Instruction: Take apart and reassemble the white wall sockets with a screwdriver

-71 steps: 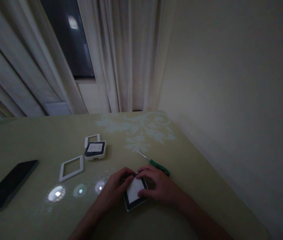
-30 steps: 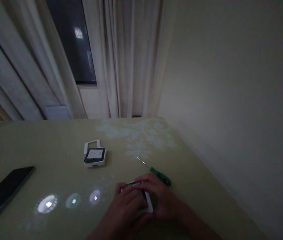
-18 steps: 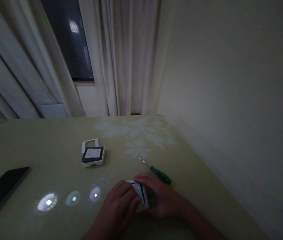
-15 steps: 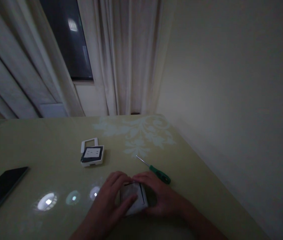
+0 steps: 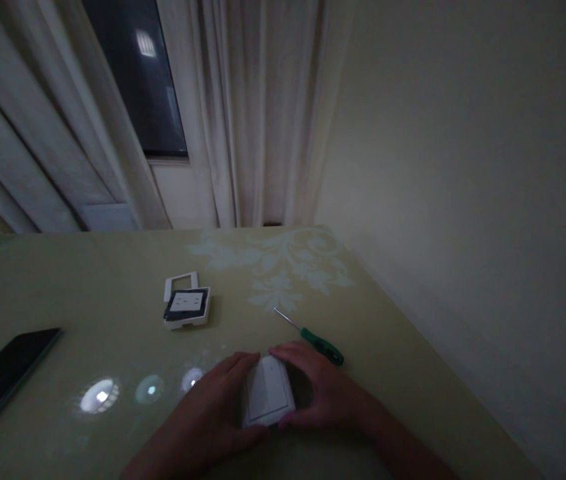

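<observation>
A white wall switch (image 5: 267,392) with wide rocker panels lies at the table's near side, between my two hands. My left hand (image 5: 215,407) grips its left edge, fingers at the far corner and thumb at the near one. On the opposite side my right hand (image 5: 325,387) curls round the right edge, its fingertips on the far and near corners. Just beyond the right hand rests a screwdriver (image 5: 321,346) with a green handle, its tip pointing away to the left.
Farther back sits a wall socket (image 5: 187,308) on a white box, with a white frame (image 5: 181,283) behind it. A dark tablet or phone (image 5: 5,373) lies at the left. The table (image 5: 113,280) meets a wall (image 5: 463,200) on the right; curtains (image 5: 243,120) hang behind.
My left thumb has moved off the top of the switch to its near edge. The switch's face now shows as whole flat panels, where a dark gap showed before along its edge.
</observation>
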`<state>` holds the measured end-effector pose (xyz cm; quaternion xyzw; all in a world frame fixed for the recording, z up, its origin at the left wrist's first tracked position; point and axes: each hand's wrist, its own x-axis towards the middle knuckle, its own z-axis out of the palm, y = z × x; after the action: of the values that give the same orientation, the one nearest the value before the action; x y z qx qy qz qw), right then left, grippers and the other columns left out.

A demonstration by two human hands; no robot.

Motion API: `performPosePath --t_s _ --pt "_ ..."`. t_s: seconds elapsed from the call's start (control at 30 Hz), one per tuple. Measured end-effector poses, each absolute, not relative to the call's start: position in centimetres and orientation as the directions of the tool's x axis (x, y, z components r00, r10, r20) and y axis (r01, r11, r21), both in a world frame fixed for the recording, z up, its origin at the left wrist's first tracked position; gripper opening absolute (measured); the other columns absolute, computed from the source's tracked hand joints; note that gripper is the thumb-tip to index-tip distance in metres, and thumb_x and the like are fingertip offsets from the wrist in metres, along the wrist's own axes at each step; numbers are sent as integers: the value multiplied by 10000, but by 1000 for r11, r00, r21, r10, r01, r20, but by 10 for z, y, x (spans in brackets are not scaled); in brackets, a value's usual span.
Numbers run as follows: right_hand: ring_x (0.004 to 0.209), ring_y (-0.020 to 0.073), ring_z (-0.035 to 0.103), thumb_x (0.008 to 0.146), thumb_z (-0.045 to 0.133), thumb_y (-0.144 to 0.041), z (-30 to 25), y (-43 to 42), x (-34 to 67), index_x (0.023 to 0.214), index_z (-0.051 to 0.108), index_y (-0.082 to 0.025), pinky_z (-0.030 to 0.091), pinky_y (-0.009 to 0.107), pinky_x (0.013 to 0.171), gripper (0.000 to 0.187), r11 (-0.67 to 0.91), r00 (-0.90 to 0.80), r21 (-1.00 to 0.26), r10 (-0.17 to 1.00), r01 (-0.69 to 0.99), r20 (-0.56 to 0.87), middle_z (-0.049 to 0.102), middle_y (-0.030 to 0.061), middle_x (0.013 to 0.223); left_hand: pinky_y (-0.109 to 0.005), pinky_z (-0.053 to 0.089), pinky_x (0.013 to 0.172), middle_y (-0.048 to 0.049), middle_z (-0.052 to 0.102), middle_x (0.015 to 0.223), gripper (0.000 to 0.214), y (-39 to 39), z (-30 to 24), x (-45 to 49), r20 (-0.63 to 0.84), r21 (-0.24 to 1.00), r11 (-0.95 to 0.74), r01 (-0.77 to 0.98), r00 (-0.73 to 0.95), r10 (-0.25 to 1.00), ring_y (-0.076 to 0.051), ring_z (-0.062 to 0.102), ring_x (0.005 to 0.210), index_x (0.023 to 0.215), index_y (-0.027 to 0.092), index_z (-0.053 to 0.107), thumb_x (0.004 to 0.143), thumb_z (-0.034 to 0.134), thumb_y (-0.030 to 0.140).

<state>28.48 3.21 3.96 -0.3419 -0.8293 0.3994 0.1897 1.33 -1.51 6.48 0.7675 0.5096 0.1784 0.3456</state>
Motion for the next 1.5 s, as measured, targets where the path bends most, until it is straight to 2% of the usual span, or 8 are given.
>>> performPosePath --t_s 0.23,0.43,0.67,0.93,1.1,1.5 --pt "1422 370 559 707 941 -551 47 34 282 1584 543 -199 423 519 1225 1026 482 -719 -769 693 420 42 602 187 1538 -492 529 1109 -80 677 1423 763 -15 70 17 -70 712 -262 651 438 896 -330 655 1276 1466 325 571 760 861 310" --pt "1386 350 565 690 958 -527 48 34 282 1558 532 -200 443 480 1203 1020 485 -722 -773 690 410 51 600 167 1494 -477 545 1057 -81 668 1374 695 -16 75 21 -55 706 -267 656 426 903 -327 660 1237 1388 309 603 734 824 232" --pt "1265 335 628 611 1003 -502 45 35 283 1430 606 -208 494 446 1102 956 477 -695 -778 716 409 74 660 136 1378 -455 570 997 -95 699 1321 667 -14 71 21 -49 677 -291 676 436 899 -339 694 1180 1370 290 626 739 838 316" --pt "1238 329 638 614 996 -505 48 33 282 1381 611 -186 497 447 1079 916 458 -682 -784 729 419 62 668 137 1352 -487 562 1016 -99 682 1352 706 -15 72 20 -62 663 -294 689 441 895 -343 672 1207 1402 291 602 736 838 287" --pt "1219 326 654 600 1005 -482 51 32 283 1397 606 -204 505 432 1056 933 426 -666 -797 745 428 40 680 124 1344 -494 564 1006 -95 692 1351 733 -15 71 20 -66 665 -289 688 440 896 -347 682 1197 1419 297 588 735 852 305" --pt "1283 329 630 669 983 -496 51 32 285 1476 562 -218 480 448 1120 952 432 -694 -811 718 395 44 653 132 1400 -494 557 1024 -86 689 1380 706 -15 71 20 -38 651 -318 689 447 894 -350 670 1239 1413 321 583 758 846 301"
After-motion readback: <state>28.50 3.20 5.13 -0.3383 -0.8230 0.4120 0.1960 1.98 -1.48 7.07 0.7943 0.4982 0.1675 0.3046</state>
